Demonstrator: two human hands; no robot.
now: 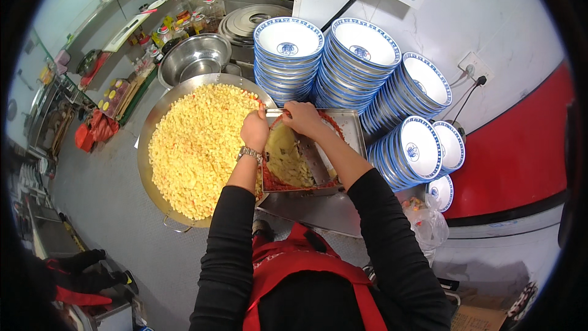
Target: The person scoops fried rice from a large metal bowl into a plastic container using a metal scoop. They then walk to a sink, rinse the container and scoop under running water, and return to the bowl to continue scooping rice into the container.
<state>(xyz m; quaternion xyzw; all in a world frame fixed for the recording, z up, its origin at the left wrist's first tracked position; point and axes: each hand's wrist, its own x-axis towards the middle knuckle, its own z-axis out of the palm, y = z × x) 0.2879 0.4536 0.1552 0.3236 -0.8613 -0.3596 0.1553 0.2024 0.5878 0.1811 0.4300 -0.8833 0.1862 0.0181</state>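
A rectangular metal tray (351, 128) rests before me, with red chopped food along its edges and a yellowish food mass (287, 154) inside. My left hand (255, 129), a metal watch on its wrist, is closed at the tray's far left corner. My right hand (303, 118) grips a metal bar or handle (274, 112) at the tray's far edge; the tool's lower part is hidden. Left of the tray, a wide metal pan (146, 161) is heaped with small yellow diced pieces (197, 147), with a few red bits among them.
Stacks of blue-rimmed white bowls (288, 62) stand behind and right of the tray. A steel basin (195, 57) and a lidded pot (252, 20) are behind the pan. A plastic bag (429, 225) hangs at the right. Another person's dark-clothed legs (87, 271) show at lower left.
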